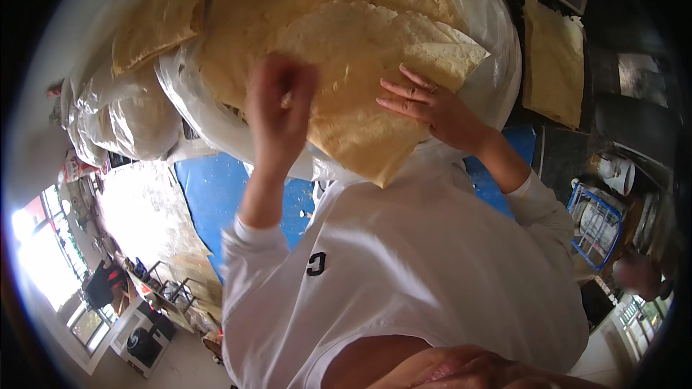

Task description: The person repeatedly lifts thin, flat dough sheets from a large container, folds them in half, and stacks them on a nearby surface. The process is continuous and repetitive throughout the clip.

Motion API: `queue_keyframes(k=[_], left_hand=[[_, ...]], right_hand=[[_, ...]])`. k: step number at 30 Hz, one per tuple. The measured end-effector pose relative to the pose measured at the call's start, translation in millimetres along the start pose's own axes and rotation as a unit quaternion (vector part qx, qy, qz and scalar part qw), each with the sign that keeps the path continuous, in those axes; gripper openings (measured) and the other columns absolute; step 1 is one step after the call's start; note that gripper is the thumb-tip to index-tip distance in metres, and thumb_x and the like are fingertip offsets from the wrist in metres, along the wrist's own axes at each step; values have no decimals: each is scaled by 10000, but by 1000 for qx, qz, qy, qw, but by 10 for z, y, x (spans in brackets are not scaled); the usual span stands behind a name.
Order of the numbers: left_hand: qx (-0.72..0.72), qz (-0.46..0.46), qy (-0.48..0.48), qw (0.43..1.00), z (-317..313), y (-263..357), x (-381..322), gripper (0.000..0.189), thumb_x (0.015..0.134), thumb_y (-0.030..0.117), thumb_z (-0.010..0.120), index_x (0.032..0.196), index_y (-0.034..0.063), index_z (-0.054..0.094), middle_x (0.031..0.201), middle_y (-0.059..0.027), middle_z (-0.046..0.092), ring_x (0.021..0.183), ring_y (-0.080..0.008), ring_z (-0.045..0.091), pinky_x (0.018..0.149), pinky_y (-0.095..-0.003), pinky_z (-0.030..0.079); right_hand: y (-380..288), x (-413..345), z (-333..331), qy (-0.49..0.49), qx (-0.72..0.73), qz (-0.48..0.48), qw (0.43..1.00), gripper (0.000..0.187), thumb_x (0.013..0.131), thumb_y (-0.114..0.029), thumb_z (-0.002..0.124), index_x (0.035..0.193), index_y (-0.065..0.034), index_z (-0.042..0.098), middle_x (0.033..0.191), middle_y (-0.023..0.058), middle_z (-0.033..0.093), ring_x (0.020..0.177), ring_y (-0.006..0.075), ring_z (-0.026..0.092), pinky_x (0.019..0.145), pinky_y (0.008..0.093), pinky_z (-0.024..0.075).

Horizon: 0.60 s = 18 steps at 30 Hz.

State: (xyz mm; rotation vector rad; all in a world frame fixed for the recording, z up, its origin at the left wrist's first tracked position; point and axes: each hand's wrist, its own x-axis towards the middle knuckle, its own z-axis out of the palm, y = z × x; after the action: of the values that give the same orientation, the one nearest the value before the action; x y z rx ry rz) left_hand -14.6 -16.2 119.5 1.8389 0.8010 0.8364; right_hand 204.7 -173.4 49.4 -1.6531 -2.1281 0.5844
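Note:
A large yellowish, thin flat sheet (pixel 346 81) of a material I cannot name lies over a similar sheet, on clear plastic wrapping (pixel 486 5). One pointed corner hangs towards my chest. My right hand (pixel 432 105) lies flat on the sheet with its fingers spread and a ring on one finger. My left hand (pixel 284 92) is blurred and raised over the left part of the sheet, its fingers curled; a small pale bit shows by the fingers, and whether it is held I cannot tell.
A folded yellowish piece (pixel 159 19) lies on plastic-wrapped bundles at the left. Another yellowish piece (pixel 554 59) is on a dark surface at the right. Blue matting (pixel 211 194) with scattered crumbs covers the floor below. A blue wire basket (pixel 594 224) stands at the right.

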Motion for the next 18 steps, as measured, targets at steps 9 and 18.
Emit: queue_keyframes(k=[9,18], left_hand=[[-50,-115,-654,746,931,-818,1305,290,1046,201,495,1214,40,667,1137,-70,700,1088,-159,630,954,-306,501],[111,-155,-363,912,-30,-1230,1914,453,1038,359,561,1265,-31,587,1140,-124,656,1001,-237,674,820,-359,580]], right_hand=[[72,-133,-44,-35,172,16,984,580,906,57,543,1427,-197,560,1563,26,439,1490,312,317,1209,423,311],[577,-134,8,258,831,278,406,545,1054,-274,546,1512,-62,340,1512,92,453,1375,223,473,1145,388,418]])
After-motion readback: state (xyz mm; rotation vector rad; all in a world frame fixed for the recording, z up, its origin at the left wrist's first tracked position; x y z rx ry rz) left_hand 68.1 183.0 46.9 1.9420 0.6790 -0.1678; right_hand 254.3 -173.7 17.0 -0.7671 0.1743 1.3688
